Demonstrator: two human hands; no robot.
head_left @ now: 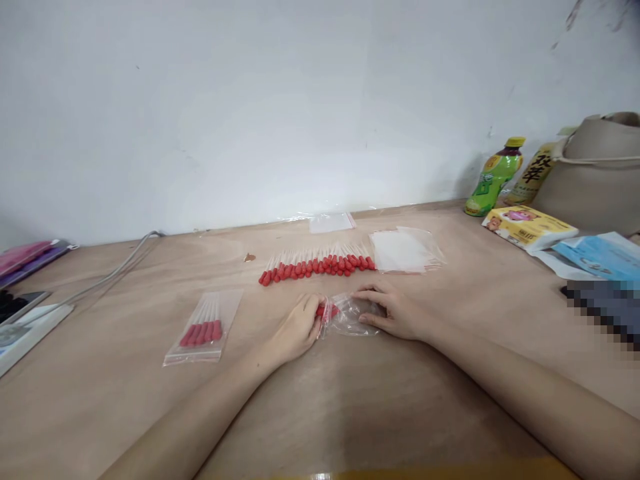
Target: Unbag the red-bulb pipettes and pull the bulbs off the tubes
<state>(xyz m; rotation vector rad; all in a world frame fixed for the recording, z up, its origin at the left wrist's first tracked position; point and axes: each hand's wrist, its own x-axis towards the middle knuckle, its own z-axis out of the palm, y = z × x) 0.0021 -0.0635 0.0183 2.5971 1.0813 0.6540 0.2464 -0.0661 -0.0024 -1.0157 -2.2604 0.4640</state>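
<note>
My left hand [300, 327] is closed around red-bulbed droppers [327, 311] at the mouth of a clear zip bag [353, 317]. Its fingers hide most of them, so I cannot tell how many it holds. At the bag's other end, my right hand [393, 310] has its thumb and fingers around the plastic. Beyond both hands lies a row of loose droppers [315, 265], red bulbs towards me and thin clear tips towards the wall. On the left, a filled zip bag [203, 327] lies flat with several droppers side by side in it.
Flat zip bags [405, 250] lie right of the row, with another bag [331, 223] near the wall. Bottles [493, 177], a yellow tissue pack [530, 227], a blue pack [600, 253] and a beige bag [590, 177] stand right. A grey cable [117, 270] crosses the left.
</note>
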